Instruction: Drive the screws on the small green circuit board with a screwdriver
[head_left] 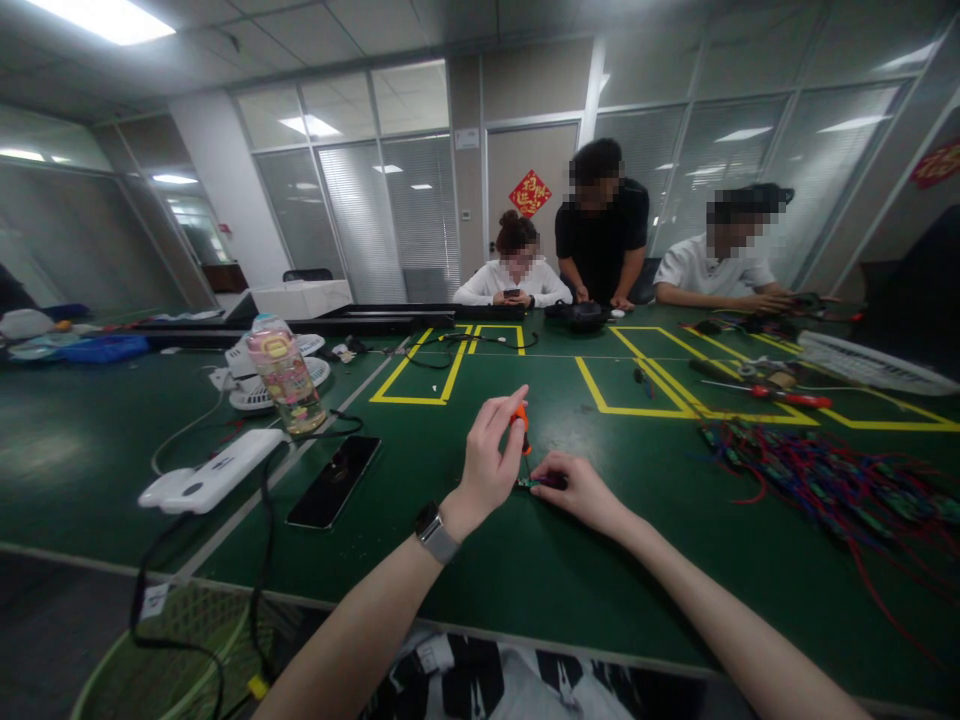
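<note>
Near the middle of the frame, the left hand (491,455) grips an orange-and-black screwdriver (523,432) by its handle, between thumb and fingers, with the thin shaft pointing down at a small green board (524,483). That board lies just below the frame's centre on the counter (510,575), and the right hand (574,488) appears to pinch its right edge; the exact contact is too small to tell. To work well here, the shaft should stay upright and pressure light and straight, while the pinching fingertips brace the board flat, clear of the tip. The counter is smooth, dark green and faintly glossy, likely offering a small board little grip. At right, thin, flexible red and blue wires (817,490) form a loose tangle; at left lie a flat, glass-fronted phone (335,482) and a rounded, clear bottle (289,380).
</note>
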